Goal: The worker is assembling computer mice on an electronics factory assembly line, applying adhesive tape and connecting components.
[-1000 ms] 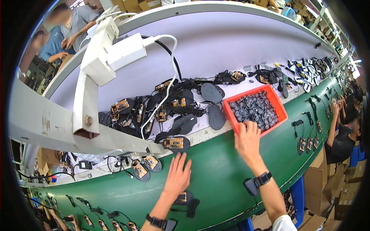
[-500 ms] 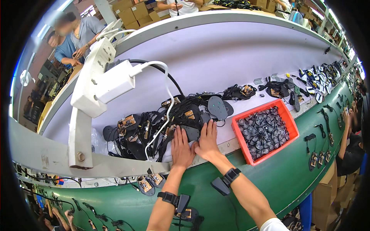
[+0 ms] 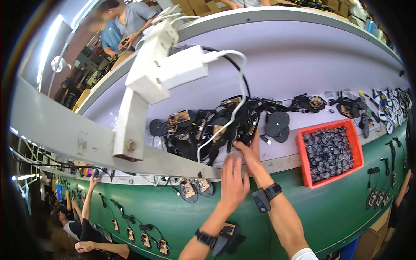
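Observation:
My right hand (image 3: 250, 155) is at the front of a heap of black mouse bases (image 3: 182, 145) with brown circuit boards and coiled black cables. Its thumb and fingers close around a dark mouse base (image 3: 248, 130) tilted up on edge; part of it is hidden by the hand and the cables. Just in front and to the left, my left hand (image 3: 234, 184) is over the ledge edge with its fingers stretched out, slightly blurred and holding nothing. Two plain dark grey base plates (image 3: 276, 125) lie to the right of my right hand.
A red bin (image 3: 300, 151) of small clear-and-dark round parts stands at right. A white power strip (image 3: 149, 65) with a plug and hanging white cable (image 3: 236, 112) rises on a post at left. Mouse boards (image 3: 188, 190) lie on the green belt (image 3: 294, 199). Other people work at far left.
My hands have separated from lying flat on the bases. The right one has raised a base on edge; the left has drawn back toward me. The whole view has shifted, moving the scene rightward.

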Demonstrator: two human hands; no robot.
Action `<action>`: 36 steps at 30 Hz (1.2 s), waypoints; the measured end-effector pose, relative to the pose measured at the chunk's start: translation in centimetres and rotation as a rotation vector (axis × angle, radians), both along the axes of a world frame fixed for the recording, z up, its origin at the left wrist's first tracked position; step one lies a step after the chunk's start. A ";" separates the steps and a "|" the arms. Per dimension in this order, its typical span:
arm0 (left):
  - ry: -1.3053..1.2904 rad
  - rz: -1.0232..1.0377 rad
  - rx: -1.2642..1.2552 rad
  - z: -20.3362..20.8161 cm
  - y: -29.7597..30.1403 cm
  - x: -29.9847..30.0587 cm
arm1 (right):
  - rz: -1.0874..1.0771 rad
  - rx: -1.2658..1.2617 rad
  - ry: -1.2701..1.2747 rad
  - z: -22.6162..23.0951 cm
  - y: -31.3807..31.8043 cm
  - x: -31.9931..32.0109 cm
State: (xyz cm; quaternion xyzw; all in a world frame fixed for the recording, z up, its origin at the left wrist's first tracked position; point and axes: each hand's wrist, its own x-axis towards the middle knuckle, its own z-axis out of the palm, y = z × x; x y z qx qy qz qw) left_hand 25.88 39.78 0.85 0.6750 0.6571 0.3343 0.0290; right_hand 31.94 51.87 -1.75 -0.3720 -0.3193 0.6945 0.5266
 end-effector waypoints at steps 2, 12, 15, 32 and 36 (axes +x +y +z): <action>0.050 -0.078 0.005 0.0 -6.3 -2.1 | 0.003 -0.017 0.066 0.6 0.6 -1.6; 0.432 0.283 -0.256 -4.3 -11.6 -12.9 | 0.042 0.945 -0.736 2.2 1.1 -9.3; 0.435 0.285 -0.172 -5.0 -11.3 -16.4 | 0.593 1.033 -0.741 4.7 0.4 -11.1; 0.582 -0.037 -0.181 -5.8 -4.5 -25.7 | -0.302 0.568 -1.900 9.2 -4.8 15.5; 0.518 -0.015 -0.220 -6.9 -4.5 -25.9 | -0.124 0.601 -1.968 5.4 -6.2 18.6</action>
